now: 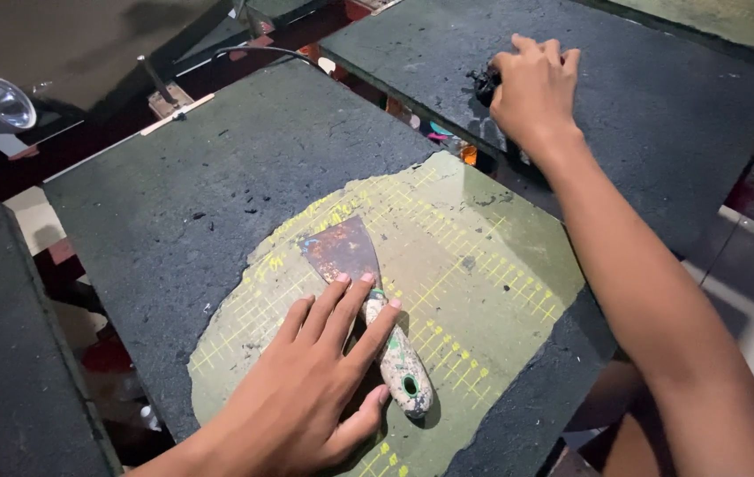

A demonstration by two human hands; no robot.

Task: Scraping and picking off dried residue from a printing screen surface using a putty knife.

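I see my left hand (306,389) lying flat with its fingers (333,305) spread wide and nearly straight, palm down, over a putty knife (368,309); the fingertips rest on its rusty blade and on the top of its paint-spattered handle, gripping nothing; the knife lies on a green cutting mat (474,265) whose gridded patch shows through a black coating. My right hand (531,84) reaches to the next dark board (659,106); its fingers are curled close over a small black lump (484,84) at the board's near edge; whether they pinch it I cannot tell.
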